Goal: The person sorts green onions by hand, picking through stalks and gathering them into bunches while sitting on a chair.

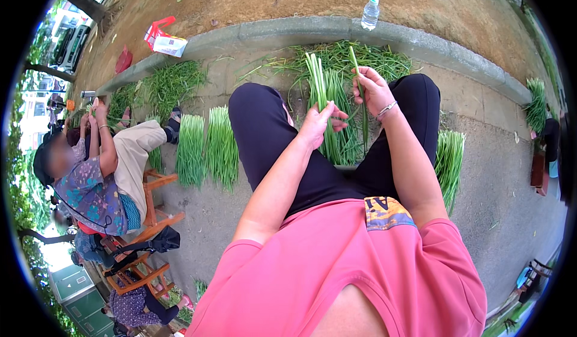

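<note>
My left hand grips a small bunch of long green stalks, pale at their upper ends, probably garlic scapes or chives. In my right hand a single stalk is pinched between thumb and fingers, its thin leaf hanging down. Between my knees lies a larger heap of green stalks, below both hands. Loose trimmed leaves are strewn on the pavement beyond my hands, up against the kerb.
Neat bundles of stalks lie left and right of my legs. A water bottle stands on the concrete kerb. Left are a white box, a seated person and wooden chairs.
</note>
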A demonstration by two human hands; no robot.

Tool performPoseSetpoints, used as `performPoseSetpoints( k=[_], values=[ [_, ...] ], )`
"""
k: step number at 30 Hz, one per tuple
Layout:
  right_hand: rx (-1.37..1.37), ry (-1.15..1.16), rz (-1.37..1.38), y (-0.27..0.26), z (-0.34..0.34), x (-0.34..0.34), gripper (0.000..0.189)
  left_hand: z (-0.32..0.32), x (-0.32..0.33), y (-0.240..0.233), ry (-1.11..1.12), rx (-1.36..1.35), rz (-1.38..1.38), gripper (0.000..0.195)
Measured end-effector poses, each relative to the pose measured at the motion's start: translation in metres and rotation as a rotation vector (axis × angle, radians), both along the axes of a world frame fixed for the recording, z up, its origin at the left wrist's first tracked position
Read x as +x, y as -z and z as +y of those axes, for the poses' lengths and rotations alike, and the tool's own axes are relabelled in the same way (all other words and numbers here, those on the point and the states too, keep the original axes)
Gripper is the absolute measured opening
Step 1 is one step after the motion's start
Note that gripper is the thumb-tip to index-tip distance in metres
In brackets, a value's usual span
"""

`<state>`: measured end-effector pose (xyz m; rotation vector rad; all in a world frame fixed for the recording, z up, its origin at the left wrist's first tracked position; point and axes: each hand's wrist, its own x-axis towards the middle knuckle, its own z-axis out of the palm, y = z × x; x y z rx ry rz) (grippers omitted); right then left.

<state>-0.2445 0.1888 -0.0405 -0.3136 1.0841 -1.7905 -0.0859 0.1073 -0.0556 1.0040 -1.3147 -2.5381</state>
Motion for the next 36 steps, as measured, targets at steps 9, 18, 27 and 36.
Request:
performPoseSetpoints(
  k=[9, 18, 27, 36],
  values=[
    [0.131, -0.019, 0.236, 0.018, -0.001, 0.003, 0.014, 0.000, -0.001, -0.001, 0.062, -0.030, 0.093, 0.034],
    [0.133, -0.102, 0.319, 0.009, -0.005, 0.018, 0.014, 0.006, -0.004, 0.000, 0.019, 0.049, 0.171, 0.033],
    [0.071, -0.091, 0.179, 0.024, -0.007, 0.020, 0.014, 0.005, -0.006, 0.000, 0.044, 0.017, 0.157, 0.022],
    [0.081, -0.112, 0.226, 0.020, -0.009, 0.029, 0.016, 0.008, -0.009, 0.000, 0.054, -0.066, 0.138, 0.022]
  ],
)
